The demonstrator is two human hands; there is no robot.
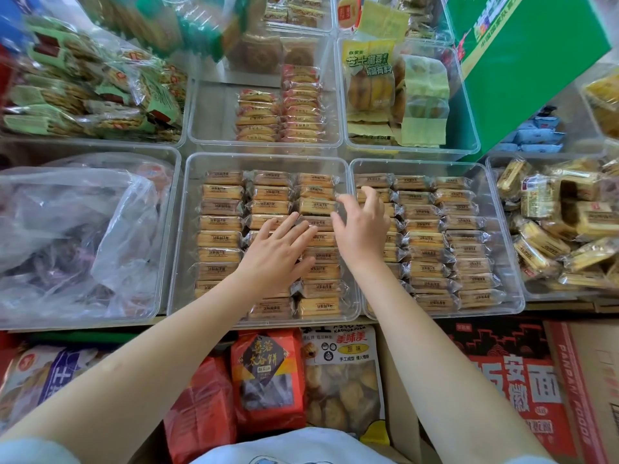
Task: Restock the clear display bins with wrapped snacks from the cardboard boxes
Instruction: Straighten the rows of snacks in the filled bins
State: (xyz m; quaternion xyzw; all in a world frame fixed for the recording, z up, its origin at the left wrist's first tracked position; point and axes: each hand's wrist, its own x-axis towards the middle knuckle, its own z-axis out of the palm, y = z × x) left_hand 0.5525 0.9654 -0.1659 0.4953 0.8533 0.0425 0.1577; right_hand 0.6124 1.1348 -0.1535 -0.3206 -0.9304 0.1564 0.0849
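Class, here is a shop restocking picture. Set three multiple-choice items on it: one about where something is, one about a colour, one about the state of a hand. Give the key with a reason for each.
1. Where does the left hand rest?
A. On the snack rows in the centre bin
B. Inside the green box
C. On the crumpled plastic bag

2. What colour is the large box at upper right?
A. Red
B. Green
C. Blue

3. How is the right hand held?
A. Clenched in a fist
B. Gripping a bottle
C. Fingers loosely spread above the packets, at the wall between the two front bins

Key:
1. A, its straight fingers lie flat on the wrapped snacks in that bin.
2. B, its sides are plainly green.
3. C, the fingers are apart and nothing is clearly held.
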